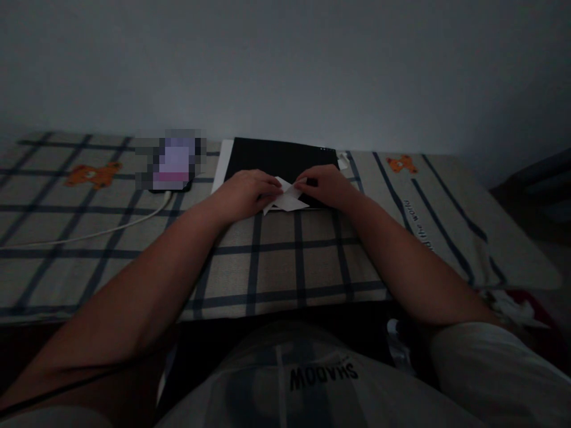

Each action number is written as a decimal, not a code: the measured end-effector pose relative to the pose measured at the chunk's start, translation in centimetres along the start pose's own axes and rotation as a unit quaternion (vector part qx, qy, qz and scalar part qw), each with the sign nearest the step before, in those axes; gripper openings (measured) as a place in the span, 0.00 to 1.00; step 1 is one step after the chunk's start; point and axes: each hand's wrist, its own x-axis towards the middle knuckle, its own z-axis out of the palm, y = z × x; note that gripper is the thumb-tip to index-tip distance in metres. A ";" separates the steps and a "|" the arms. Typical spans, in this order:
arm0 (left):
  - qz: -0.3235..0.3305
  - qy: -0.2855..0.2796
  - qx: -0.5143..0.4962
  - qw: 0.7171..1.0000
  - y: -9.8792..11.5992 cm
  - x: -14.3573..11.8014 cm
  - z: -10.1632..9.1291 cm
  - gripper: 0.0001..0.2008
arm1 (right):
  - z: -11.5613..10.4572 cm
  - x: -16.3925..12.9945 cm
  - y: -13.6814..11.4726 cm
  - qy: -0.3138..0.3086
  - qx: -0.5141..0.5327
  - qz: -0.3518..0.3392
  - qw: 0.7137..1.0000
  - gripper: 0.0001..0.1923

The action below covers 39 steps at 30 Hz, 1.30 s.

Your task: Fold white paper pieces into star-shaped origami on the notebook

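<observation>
Over the front edge of a flat, black, rectangular thing (276,156), I hold a small piece of folded white paper (289,199) between my two hands. My left hand (250,193) pinches its left side with thumb and fingers, and my right hand (328,185) grasps its upper right corner between thumb and fingertips. Pointed flaps stick out below my fingers, toward me; I cannot tell how the folds run under them. Along the left side of the black rectangle shows a white strip (222,166), and by its right side lies a small white scrap (343,160). Everything rests on a pale tablecloth with dark blue checks (276,264), printed with orange bears (94,175). Well to the left of the paper lies a phone with a blurred, lilac screen (173,163), a thin white cable (129,224) running from its near end.
</observation>
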 end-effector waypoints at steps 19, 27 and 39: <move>-0.011 -0.021 0.003 1.000 0.9 0.1 -0.2 0.19 | -1.1 -0.2 0.1 -0.054 -0.026 0.035 0.998 0.15; -0.020 -0.027 0.017 0.999 1.1 0.2 -0.3 0.20 | -0.4 0.1 0.1 -0.035 -0.068 0.073 0.994 0.11; -0.007 -0.066 0.092 0.994 1.6 0.1 -0.2 0.25 | 0.2 0.0 -1.4 -0.040 -0.153 0.102 0.982 0.12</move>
